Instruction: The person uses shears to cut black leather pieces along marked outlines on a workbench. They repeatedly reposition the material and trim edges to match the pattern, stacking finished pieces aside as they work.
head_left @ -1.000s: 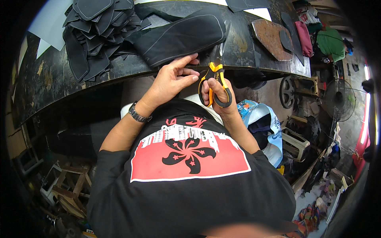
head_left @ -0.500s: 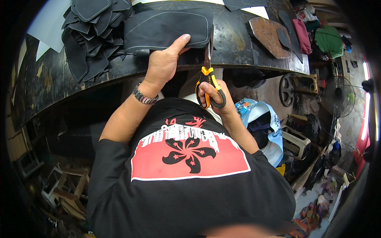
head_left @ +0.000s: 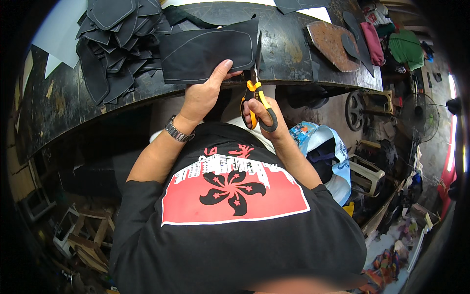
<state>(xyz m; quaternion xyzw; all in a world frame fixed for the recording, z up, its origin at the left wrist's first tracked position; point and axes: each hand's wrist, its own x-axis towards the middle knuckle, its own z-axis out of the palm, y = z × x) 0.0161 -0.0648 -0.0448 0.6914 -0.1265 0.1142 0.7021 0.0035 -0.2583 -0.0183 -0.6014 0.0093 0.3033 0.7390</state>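
From where I stand, the black desk [head_left: 289,51] is the largest thing, its worn near edge curving in front of the person's black shirt [head_left: 235,255]. On its left side sits a heap [head_left: 117,41] of dark cut pieces, several with pale outlines.

Just right of the heap, near the desk's front edge, is the black sheet [head_left: 208,54]. Its long axis runs left to right, roughly along that edge, the right end angled slightly away from the person. The rounded end of its pale outline points right. Farther right, well apart from the sheet, lies a brown board [head_left: 328,46] with a small dark piece [head_left: 350,47] overlapping it.

The scissors [head_left: 254,88] stand nearly square to the sheet, handles toward the person, blades pointing away across the desk, beside the sheet's right end. I cannot tell whether a blade is under it.

The left hand [head_left: 203,98] has its grip closed on the sheet's near edge, thumb on top and fingers beneath. The right hand [head_left: 270,115] keeps its grip wrapped round the scissors' handles. Smallest is the watch [head_left: 177,130] on the left wrist.
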